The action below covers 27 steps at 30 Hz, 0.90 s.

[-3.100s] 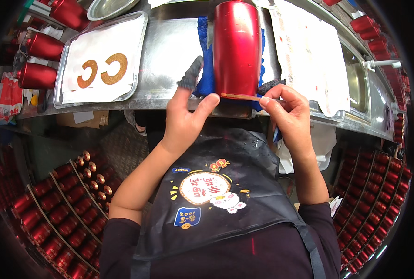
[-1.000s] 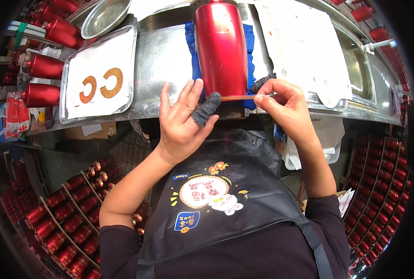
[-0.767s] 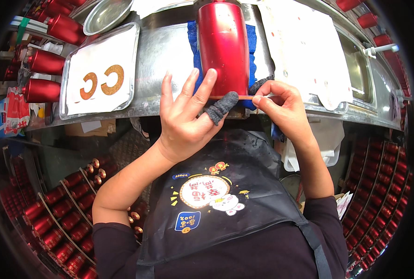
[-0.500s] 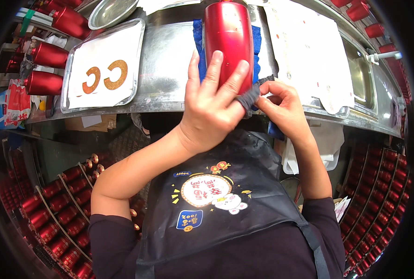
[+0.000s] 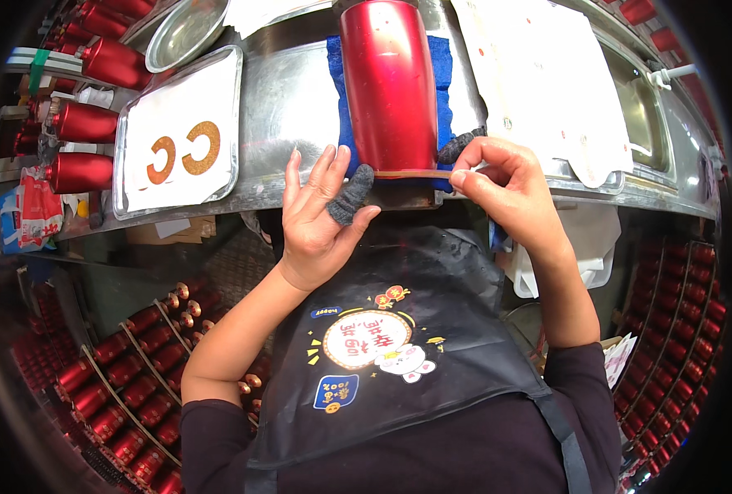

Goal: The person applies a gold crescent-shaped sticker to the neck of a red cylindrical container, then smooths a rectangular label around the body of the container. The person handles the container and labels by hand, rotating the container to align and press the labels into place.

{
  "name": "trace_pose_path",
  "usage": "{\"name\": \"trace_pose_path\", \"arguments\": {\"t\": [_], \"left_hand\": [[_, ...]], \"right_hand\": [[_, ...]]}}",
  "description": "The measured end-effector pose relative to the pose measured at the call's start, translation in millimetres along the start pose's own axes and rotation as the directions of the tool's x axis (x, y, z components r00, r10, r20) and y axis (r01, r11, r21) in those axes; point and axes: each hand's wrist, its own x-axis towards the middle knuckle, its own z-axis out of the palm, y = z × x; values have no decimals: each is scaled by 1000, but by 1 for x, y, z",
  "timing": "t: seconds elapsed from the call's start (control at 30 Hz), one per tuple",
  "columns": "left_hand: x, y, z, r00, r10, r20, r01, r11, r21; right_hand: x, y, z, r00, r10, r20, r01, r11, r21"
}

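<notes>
Counter (image 5: 290, 90) runs across the top of the view, bare steel showing between tray and bottle. Black apron (image 5: 456, 329) below it, between the forearms. White sheet (image 5: 547, 90) on the counter, right side. Tray (image 5: 237, 156) on the left side, paper in it.

Red bottle (image 5: 390, 90) sits between those two, on its side over a blue cloth (image 5: 444, 74) that shows on both flanks. Long axis runs roughly straight away from the person, near end facing the apron at the counter's front edge. Far end cut off by the top of the view, so can't confirm what's there.

Left hand (image 5: 312, 226): fingers spread, thumb apart from index, no grip. It's just left of the bottle's near end. Right hand (image 5: 506, 189): thumb and finger pinched together on the right end of a thin orange-brown strip (image 5: 415, 174).

Key relation: strip extends left from the right pinch, long axis crosswise along the bottle's near end, about square to the bottle's axis. Right hand is nearer, being on it. Left index, in a grey finger sleeve (image 5: 351, 198), points up at the strip's left end; can't tell if touching.
</notes>
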Motion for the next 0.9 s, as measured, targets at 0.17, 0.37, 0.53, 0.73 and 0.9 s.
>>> {"name": "trace_pose_path", "arguments": {"t": [0.17,0.37,0.53,0.73,0.9], "left_hand": [[8,3,1,999,39,6,-39,997,71],[29,14,-4,991,135,11,-134,970,201],[49,26,-1,975,219,36,-220,936,275],[59,21,9,992,96,-78,-84,986,141],[31,3,4,996,-30,-85,26,999,-45]], "right_hand": [[6,14,-2,1000,-3,-4,3,1000,8],[9,18,-2,1000,5,7,-5,1000,3],[11,20,2,1000,17,-6,-17,1000,7],[9,19,3,999,20,27,-21,1000,18],[6,11,3,998,-38,42,37,999,9]]}}
